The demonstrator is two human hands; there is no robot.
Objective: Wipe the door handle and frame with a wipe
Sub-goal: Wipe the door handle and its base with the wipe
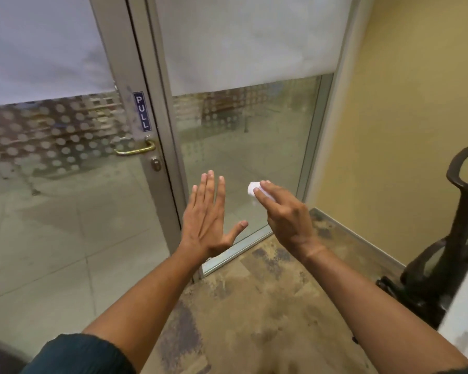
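Observation:
A glass door with a grey metal frame (pixel 146 76) fills the left of the view. Its brass pull handle (pixel 134 150) sits below a blue PULL sign (pixel 142 111), with a round lock (pixel 156 163) just under it. My left hand (pixel 208 220) is held flat with fingers spread, in front of the lower frame, below and right of the handle. My right hand (pixel 284 214) holds a crumpled white wipe (pixel 253 188) in its fingertips, out in front of the fixed glass panel. Neither hand touches the door.
A fixed glass panel (pixel 243 147) with a white blind (pixel 249 39) stands right of the door. A yellow wall (pixel 403 117) closes the right side. A black upright machine with a loop handle (pixel 462 211) stands at the right edge. Mottled brown floor (pixel 268 306) lies below.

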